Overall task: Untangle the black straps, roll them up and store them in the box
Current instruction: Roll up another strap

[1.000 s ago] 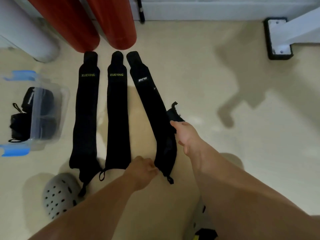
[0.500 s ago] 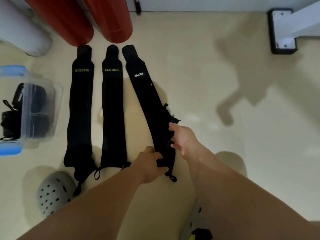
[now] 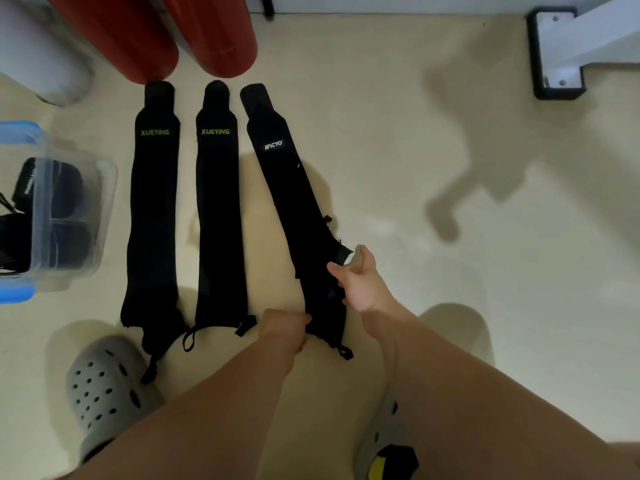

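Three black straps lie flat side by side on the floor. The left strap (image 3: 152,216) and the middle strap (image 3: 218,216) carry green lettering. The right strap (image 3: 284,188) has white lettering and runs at a slant. My left hand (image 3: 282,329) pinches the near end of the right strap at its left edge. My right hand (image 3: 360,282) rests on that strap's right edge, fingers straight, beside a second black piece that peeks out there. A clear box (image 3: 62,216) with blue clips at the left edge holds rolled black straps.
Two red cylinders (image 3: 211,32) and a white one (image 3: 38,53) stand just beyond the straps' far ends. A white frame foot with a black base (image 3: 557,53) is at the far right. A grey clog (image 3: 104,393) sits near the left strap's loop.
My right hand has slid down the right strap's edge and its fingers have spread flat. The black piece under it is now mostly hidden. My left hand stays at the near end.
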